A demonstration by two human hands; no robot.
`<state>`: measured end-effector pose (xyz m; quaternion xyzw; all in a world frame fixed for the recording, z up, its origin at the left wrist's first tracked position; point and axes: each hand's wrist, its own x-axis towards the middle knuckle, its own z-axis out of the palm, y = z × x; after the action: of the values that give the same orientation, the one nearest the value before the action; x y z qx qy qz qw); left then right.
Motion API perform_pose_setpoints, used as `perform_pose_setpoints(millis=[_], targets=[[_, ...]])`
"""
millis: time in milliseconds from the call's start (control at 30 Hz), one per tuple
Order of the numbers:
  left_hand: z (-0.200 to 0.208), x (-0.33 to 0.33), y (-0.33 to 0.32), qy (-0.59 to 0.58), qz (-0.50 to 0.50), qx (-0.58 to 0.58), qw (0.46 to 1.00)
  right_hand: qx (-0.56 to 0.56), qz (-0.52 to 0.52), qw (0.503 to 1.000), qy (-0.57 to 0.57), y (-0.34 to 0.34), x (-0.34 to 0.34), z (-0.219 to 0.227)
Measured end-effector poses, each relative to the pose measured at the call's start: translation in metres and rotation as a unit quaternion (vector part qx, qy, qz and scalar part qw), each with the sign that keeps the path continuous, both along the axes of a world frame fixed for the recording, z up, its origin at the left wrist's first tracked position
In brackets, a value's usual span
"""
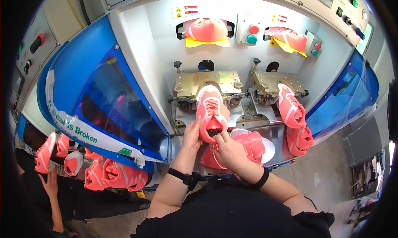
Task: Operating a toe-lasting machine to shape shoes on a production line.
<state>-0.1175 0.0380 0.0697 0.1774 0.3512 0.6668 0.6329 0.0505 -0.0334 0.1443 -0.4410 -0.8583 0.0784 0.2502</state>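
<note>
A coral-pink sneaker (212, 107) with white trim and pink laces points away from me, its toe against the left metal clamp fixture (215, 81). My left hand (192, 133) is closed on the left side of its heel. My right hand (229, 150) has its fingers bent and pinched at the back of the collar, by the dark shoe opening. Just below lie several pink shoe pieces (248, 144), one with a white edge, partly hidden by my right hand. A second sneaker (291, 105) rests with its toe at the right clamp fixture (278, 82).
Another pink shoe (299, 140) sits at the ledge's right end. Pink uppers over yellow pads (207, 30) fill openings in the back wall, near a button box (248, 29). Blue guards (105, 97) flank the bay. At left, another person's hand (50, 182) is beside more sneakers (120, 173).
</note>
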Motion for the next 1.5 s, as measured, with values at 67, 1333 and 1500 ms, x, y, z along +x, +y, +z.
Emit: perform_pose_setpoints(millis=[67,1333,1500], targets=[[0.0,-0.004,0.0,0.028,-0.006,-0.008,1.0,-0.001,-0.002,1.0,-0.005,-0.002,-0.002,0.0],[0.093,-0.029,-0.084,-0.122,-0.085,0.2,0.968,0.077,0.089,0.993,0.01,-0.057,0.06,-0.038],[0.108,-0.028,-0.104,-0.055,-0.141,0.309,0.939,0.094,0.088,0.986,0.105,-0.064,0.06,-0.038]])
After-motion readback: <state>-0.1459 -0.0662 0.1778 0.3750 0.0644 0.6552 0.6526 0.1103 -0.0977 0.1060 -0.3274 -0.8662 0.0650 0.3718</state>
